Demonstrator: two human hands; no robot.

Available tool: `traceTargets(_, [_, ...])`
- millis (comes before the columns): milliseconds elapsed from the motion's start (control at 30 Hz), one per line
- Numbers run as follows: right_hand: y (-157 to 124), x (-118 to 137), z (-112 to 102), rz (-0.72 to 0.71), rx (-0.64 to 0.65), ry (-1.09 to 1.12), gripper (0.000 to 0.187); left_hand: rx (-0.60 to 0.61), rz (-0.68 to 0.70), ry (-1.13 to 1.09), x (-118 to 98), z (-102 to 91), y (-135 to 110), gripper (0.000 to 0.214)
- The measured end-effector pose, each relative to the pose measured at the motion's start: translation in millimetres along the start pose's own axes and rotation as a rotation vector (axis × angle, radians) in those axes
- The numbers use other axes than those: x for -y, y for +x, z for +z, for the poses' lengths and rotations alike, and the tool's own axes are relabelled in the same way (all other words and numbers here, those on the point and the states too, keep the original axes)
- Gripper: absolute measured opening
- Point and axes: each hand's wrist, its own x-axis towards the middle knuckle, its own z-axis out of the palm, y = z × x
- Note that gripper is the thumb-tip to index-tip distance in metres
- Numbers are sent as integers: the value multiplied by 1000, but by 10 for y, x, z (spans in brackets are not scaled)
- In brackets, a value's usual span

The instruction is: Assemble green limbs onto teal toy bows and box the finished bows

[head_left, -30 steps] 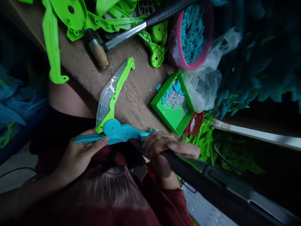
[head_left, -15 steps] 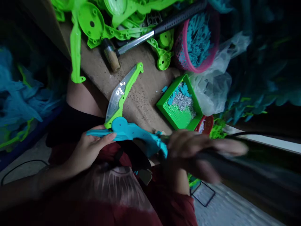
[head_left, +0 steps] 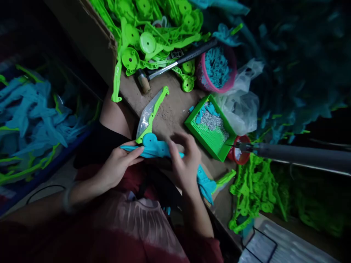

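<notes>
My left hand (head_left: 124,162) pinches the left end of a blue plastic shell piece (head_left: 159,148), thumb on top. A lime-green part with a clear curved blade (head_left: 148,111) extends up from the shell's round hub. Over the right side of the shell is my right hand (head_left: 188,157), slightly blurred, its thumb and fingers curved and apart, with nothing visible in them. To its right lies another blue piece (head_left: 205,184) with a lime-green arm. A dark screwdriver-like power tool (head_left: 290,155) hangs at the right, its thin tip pointing left.
On the brown work surface (head_left: 175,120) stands a green tray (head_left: 192,128) of small screws and blue bits. Beyond are a mallet (head_left: 170,67), a pink basket (head_left: 201,75) and piled lime-green parts (head_left: 148,43). A red basket (head_left: 248,155) and a plastic bag (head_left: 245,109) sit at right.
My right hand has let go of the dark tool and moved left over the blue shell. The tool now hangs farther right. My left hand keeps its pinch; the view has shifted.
</notes>
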Motion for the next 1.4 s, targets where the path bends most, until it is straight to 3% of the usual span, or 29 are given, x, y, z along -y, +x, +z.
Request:
traceTargets(67, [224, 1, 161, 115, 195, 160, 33, -16, 47, 15, 16, 4, -6, 35])
traceTargets(200, [632, -24, 435, 282, 343, 511, 62, -53, 85, 66, 20, 9, -4, 38])
traceTargets(300, [712, 4, 502, 315, 417, 571, 67, -53, 99, 119, -3, 6, 2, 41])
traceTargets(433, [703, 49, 375, 176, 582, 508, 46, -42, 118, 205, -24, 20, 25, 39])
traceTargets(600, [798, -1, 75, -159, 730, 335, 33, 4, 149, 247, -47, 84, 128, 33])
traceTargets(767, [780, -17, -114, -111, 735, 121, 33, 69, 126, 227, -85, 181, 254, 30])
traceTargets(833, [654, -28, -189, -173, 624, 82, 31, 106, 102, 172, -90, 228, 290, 32])
traceTargets(900, [445, -109, -301, -278, 402, -4, 28, 111, 79, 125, -92, 265, 326, 34])
traceTargets(933, [316, -190, -378, -309, 213, -64, 27, 97, 73, 115, -91, 277, 342, 34])
traceTargets(1000, [54, -437, -588, -257, -343, -182, 22, 48, 71, 127, -80, 291, 359, 33])
traceTargets(1067, [-123, -759, -867, -32, -973, -206, 20, 14, 48, 151, -60, 305, 347, 31])
traceTargets(1100, [-150, -919, -1019, 75, -1125, -160, 27, 6, 28, 158, -50, 317, 332, 31])
traceTargets(1133, [-134, -1059, -1167, 137, -1157, -78, 35, -1, 2, 159, -41, 334, 314, 31])
traceTargets(1167, [-77, -1169, -1304, 150, -1092, 26, 43, -13, -22, 156, -36, 355, 294, 32])
traceTargets(1233, [119, -1276, -1529, 110, -804, 249, 50, -42, -70, 140, -37, 401, 255, 35])
traceTargets(1333, [489, -1201, -1737, 35, -408, 492, 56, -60, -141, 118, -60, 446, 213, 38])
traceTargets(1400, [716, -1079, -1779, -30, -266, 575, 64, -49, -174, 109, -78, 440, 199, 35])
